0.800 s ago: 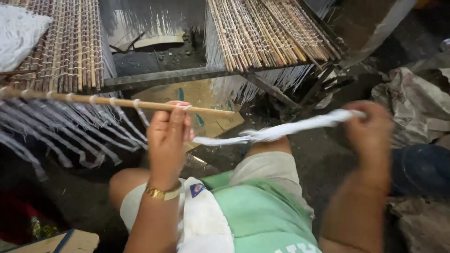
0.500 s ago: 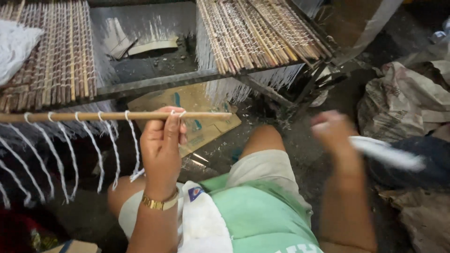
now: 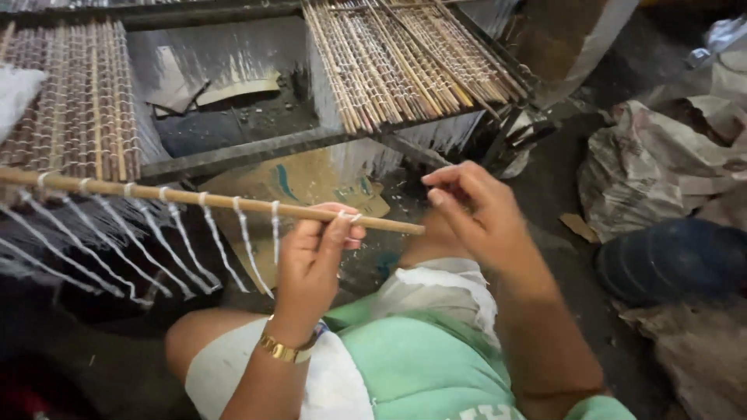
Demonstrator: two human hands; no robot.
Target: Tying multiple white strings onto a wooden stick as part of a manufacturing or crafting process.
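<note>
right hand (image 3: 475, 214) returned to strung wooden stick (image 3: 210, 200).

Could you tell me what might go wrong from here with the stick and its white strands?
The left hand grips the stick only near one end, so the long free length may sag or tip. The hanging white strands sit close together and could tangle. The right hand works near the bare tip and might knock it.

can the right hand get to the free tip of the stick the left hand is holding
Probably yes. The right hand hovers just above and right of the bare tip of the wooden stick, fingers pinched and apparently empty, with nothing between them. The left hand grips the stick a little further back, leaving the tip clear.
</note>
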